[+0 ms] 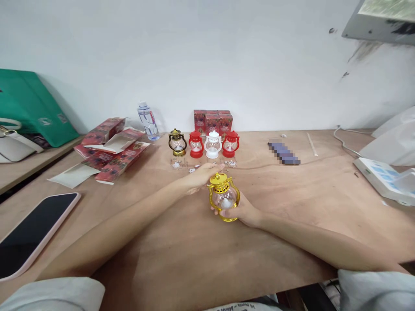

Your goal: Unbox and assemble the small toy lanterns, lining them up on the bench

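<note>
My right hand [248,211] is wrapped round the lower part of a shiny gold toy lantern [223,199] with a clear globe and a white candle shape inside. The lantern stands slightly tilted above the table. Beside its top, my left hand [201,176] reaches across with fingers stretched out and apparently nothing in them; its fingertips lie near small clear bags with tiny parts [231,163]. Behind stand a bronze lantern [177,144], a red lantern [196,145], a white lantern [213,145] and another red lantern [230,145] in a row.
Red printed boxes [212,124] are stacked against the wall. Opened red boxes [113,151] lie at left, near a water bottle [149,122], a phone [35,231] and a green bag [39,108]. To the right are a blurred dark object [283,153] and a white box [385,179].
</note>
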